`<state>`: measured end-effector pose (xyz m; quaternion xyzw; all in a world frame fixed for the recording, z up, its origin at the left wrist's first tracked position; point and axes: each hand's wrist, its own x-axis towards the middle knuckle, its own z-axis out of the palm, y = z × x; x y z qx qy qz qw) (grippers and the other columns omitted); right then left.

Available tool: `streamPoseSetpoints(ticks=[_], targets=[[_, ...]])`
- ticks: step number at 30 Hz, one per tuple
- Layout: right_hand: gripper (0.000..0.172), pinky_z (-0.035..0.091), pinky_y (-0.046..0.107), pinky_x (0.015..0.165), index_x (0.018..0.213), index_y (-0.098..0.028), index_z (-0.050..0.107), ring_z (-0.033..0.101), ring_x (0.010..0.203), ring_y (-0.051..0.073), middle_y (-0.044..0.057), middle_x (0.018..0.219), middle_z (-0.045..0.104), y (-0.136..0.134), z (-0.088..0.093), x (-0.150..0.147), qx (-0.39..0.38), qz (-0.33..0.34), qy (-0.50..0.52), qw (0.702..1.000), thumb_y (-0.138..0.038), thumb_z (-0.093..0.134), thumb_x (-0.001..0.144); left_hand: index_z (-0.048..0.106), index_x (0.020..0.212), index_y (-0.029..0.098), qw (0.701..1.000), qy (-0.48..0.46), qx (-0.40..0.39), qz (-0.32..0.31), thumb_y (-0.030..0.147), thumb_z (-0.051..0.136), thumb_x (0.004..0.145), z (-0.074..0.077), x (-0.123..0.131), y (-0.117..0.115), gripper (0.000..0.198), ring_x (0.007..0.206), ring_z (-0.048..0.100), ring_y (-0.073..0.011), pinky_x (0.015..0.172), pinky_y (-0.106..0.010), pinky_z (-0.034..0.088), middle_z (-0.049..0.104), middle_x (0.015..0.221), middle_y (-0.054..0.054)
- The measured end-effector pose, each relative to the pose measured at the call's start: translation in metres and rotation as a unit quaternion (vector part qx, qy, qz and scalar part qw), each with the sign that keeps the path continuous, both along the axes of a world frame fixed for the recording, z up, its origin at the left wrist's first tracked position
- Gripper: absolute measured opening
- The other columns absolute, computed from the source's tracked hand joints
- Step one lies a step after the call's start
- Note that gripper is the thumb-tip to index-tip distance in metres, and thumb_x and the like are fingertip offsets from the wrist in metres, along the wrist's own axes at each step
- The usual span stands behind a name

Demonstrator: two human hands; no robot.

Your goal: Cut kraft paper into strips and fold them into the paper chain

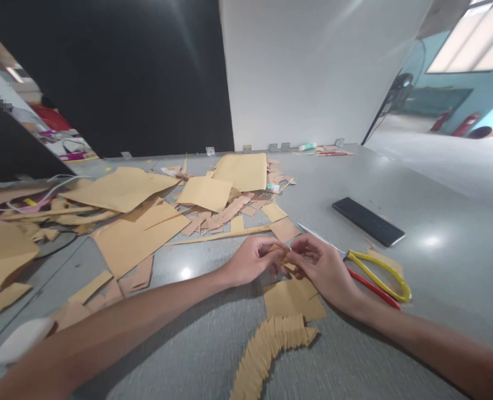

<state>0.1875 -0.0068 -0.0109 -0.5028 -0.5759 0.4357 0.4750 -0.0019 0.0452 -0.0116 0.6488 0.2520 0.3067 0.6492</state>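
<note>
My left hand (257,259) and my right hand (319,266) meet over the middle of the grey table, fingertips pinched together on a small piece of brown paper (287,265). Fingers cover most of that piece. Right below them lie flat squares of brown paper (288,300). Nearer to me, a curved row of overlapping folded paper pieces (267,350) runs down to the bottom edge of the view. Beside my right wrist rest scissors (375,278) with one yellow and one red handle, their blades partly behind my hand.
A black phone (368,221) lies to the right. Brown paper sheets (121,186) and scraps spread over the left and centre. A glue stick (307,147) and a red pen (333,154) are by the white partition (304,72). A white object (23,340) sits near my left forearm.
</note>
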Motion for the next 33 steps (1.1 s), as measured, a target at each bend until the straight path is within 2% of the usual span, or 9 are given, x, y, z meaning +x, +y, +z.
streamPoseSetpoints(ticks=[7, 10, 13, 18, 21, 24, 26, 29, 33], targets=[[0.029, 0.054, 0.027, 0.052, 0.088, -0.022, 0.064, 0.067, 0.060, 0.017, 0.001, 0.076, 0.069, 0.0009, 0.0006, 0.0004, -0.020, 0.000, -0.001, 1.000, -0.048, 0.076, 0.084, 0.074, 0.110, 0.010, 0.999, -0.011, -0.027, -0.015, 0.040, 0.079, 0.085, -0.0003, 0.0009, -0.0021, 0.038, 0.080, 0.075, -0.0228, 0.068, -0.030, 0.060, 0.076, 0.088, -0.013], [0.027, 0.058, 0.029, 0.058, 0.093, -0.022, 0.067, 0.070, 0.069, 0.019, 0.003, 0.083, 0.072, 0.0004, 0.0003, -0.0005, -0.010, 0.005, 0.013, 1.000, -0.047, 0.075, 0.086, 0.073, 0.113, 0.009, 0.999, -0.022, -0.032, 0.006, 0.045, 0.076, 0.087, -0.0003, 0.0009, 0.0010, 0.044, 0.073, 0.076, -0.0231, 0.063, -0.030, 0.059, 0.077, 0.085, -0.014], [0.024, 0.060, 0.031, 0.064, 0.096, -0.022, 0.069, 0.071, 0.073, 0.019, 0.005, 0.089, 0.073, 0.0006, -0.0013, -0.0002, 0.010, 0.006, 0.016, 1.000, -0.045, 0.071, 0.090, 0.071, 0.115, 0.008, 0.999, -0.018, -0.033, 0.035, 0.051, 0.071, 0.090, 0.0010, 0.0003, 0.0037, 0.049, 0.061, 0.073, -0.0197, 0.060, -0.030, 0.057, 0.077, 0.081, -0.014], [0.015, 0.058, 0.029, 0.064, 0.087, -0.024, 0.075, 0.069, 0.088, 0.021, 0.007, 0.104, 0.071, 0.0013, -0.0018, 0.0030, 0.095, -0.010, -0.077, 0.992, -0.036, 0.067, 0.093, 0.070, 0.114, 0.008, 0.999, -0.001, -0.033, 0.041, 0.054, 0.072, 0.088, 0.0034, -0.0005, 0.0026, 0.053, 0.059, 0.073, -0.0187, 0.061, -0.029, 0.056, 0.077, 0.081, -0.014], [0.014, 0.057, 0.030, 0.068, 0.087, -0.026, 0.077, 0.068, 0.091, 0.022, 0.005, 0.102, 0.072, 0.0004, -0.0015, 0.0043, 0.123, -0.006, -0.128, 0.984, -0.031, 0.066, 0.094, 0.071, 0.114, 0.008, 0.999, 0.012, -0.023, 0.043, 0.054, 0.072, 0.087, 0.0028, -0.0010, 0.0016, 0.053, 0.058, 0.073, -0.0187, 0.060, -0.028, 0.057, 0.077, 0.080, -0.014], [0.015, 0.057, 0.032, 0.068, 0.087, -0.025, 0.075, 0.069, 0.083, 0.021, 0.005, 0.094, 0.072, -0.0004, -0.0034, 0.0042, 0.109, -0.010, -0.129, 0.985, -0.033, 0.065, 0.095, 0.072, 0.113, 0.009, 0.999, 0.017, -0.008, 0.038, 0.051, 0.071, 0.089, 0.0016, -0.0013, 0.0014, 0.048, 0.060, 0.073, -0.0184, 0.060, -0.028, 0.057, 0.078, 0.085, -0.014], [0.014, 0.060, 0.032, 0.068, 0.095, -0.025, 0.073, 0.069, 0.079, 0.021, 0.004, 0.091, 0.072, -0.0003, -0.0052, 0.0038, 0.083, -0.012, -0.095, 0.992, -0.037, 0.067, 0.093, 0.073, 0.112, 0.010, 0.999, 0.024, -0.001, 0.038, 0.049, 0.070, 0.091, 0.0012, -0.0012, 0.0011, 0.045, 0.060, 0.073, -0.0183, 0.060, -0.027, 0.057, 0.077, 0.085, -0.013], [0.024, 0.062, 0.032, 0.067, 0.104, -0.024, 0.067, 0.071, 0.076, 0.020, 0.004, 0.089, 0.072, 0.0005, -0.0067, 0.0033, 0.047, -0.016, -0.038, 0.998, -0.043, 0.072, 0.089, 0.073, 0.111, 0.011, 0.999, 0.021, 0.000, 0.040, 0.047, 0.070, 0.091, 0.0018, -0.0003, 0.0003, 0.042, 0.063, 0.074, -0.0195, 0.061, -0.028, 0.058, 0.077, 0.083, -0.012], [0.028, 0.063, 0.031, 0.063, 0.099, -0.023, 0.065, 0.071, 0.075, 0.020, 0.004, 0.088, 0.071, 0.0024, -0.0071, 0.0037, 0.020, -0.015, -0.017, 1.000, -0.046, 0.074, 0.086, 0.073, 0.110, 0.010, 0.999, 0.009, -0.012, 0.033, 0.046, 0.071, 0.091, 0.0031, 0.0009, -0.0007, 0.040, 0.071, 0.077, -0.0231, 0.063, -0.031, 0.060, 0.077, 0.083, -0.013]])
